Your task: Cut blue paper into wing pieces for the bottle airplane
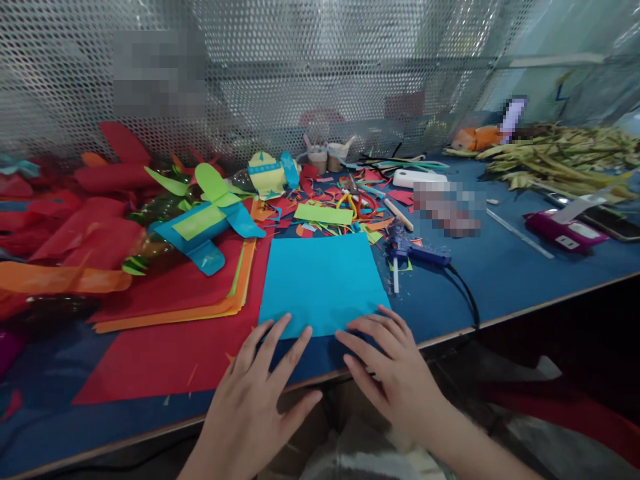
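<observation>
Blue paper sheet lies flat on the surface, directly before the person; no cut or fold is visible in it. Left hand spread wide, fingertips at the sheet's near-left edge; right hand loosely spread at the near-right corner; neither grips anything. Judgement: work on this sheet is barely begun, all shaping left. To the left, a bottle model with blue paper wings looks assembled. Glue gun rests right of the sheet, apart from both hands.
</observation>
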{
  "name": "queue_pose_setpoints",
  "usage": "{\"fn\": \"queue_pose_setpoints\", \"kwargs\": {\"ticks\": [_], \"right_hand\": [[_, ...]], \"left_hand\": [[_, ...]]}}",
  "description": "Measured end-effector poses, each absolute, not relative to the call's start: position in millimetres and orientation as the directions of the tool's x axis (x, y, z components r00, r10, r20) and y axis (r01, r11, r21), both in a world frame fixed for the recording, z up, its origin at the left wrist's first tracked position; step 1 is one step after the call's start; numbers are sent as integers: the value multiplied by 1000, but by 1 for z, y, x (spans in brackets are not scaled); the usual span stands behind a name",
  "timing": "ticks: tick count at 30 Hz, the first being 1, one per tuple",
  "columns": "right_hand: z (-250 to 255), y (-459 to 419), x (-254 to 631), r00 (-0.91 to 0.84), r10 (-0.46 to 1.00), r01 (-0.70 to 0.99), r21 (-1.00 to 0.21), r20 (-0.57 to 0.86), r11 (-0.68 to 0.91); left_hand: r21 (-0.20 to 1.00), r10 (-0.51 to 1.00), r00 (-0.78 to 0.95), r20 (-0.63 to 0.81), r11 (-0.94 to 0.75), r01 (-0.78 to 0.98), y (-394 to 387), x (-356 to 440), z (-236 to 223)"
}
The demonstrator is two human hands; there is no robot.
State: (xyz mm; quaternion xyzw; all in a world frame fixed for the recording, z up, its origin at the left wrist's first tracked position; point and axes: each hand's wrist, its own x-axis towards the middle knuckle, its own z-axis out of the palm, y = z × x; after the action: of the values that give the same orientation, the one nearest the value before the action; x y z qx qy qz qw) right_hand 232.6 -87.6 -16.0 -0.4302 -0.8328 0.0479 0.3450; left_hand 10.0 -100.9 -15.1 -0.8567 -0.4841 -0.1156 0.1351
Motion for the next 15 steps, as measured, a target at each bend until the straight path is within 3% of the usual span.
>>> {"fn": "queue_pose_setpoints", "kwargs": {"ticks": [10,15], "right_hand": [[-21,-84,225,-327,778,731,-377,537,568],[-22,-84,224,-312,796,735,-399,519,549]], "left_hand": [[-95,758,506,410,-517,851,-96,6,-15],[-158,750,508,424,-491,857,-100,-2,-11]]}}
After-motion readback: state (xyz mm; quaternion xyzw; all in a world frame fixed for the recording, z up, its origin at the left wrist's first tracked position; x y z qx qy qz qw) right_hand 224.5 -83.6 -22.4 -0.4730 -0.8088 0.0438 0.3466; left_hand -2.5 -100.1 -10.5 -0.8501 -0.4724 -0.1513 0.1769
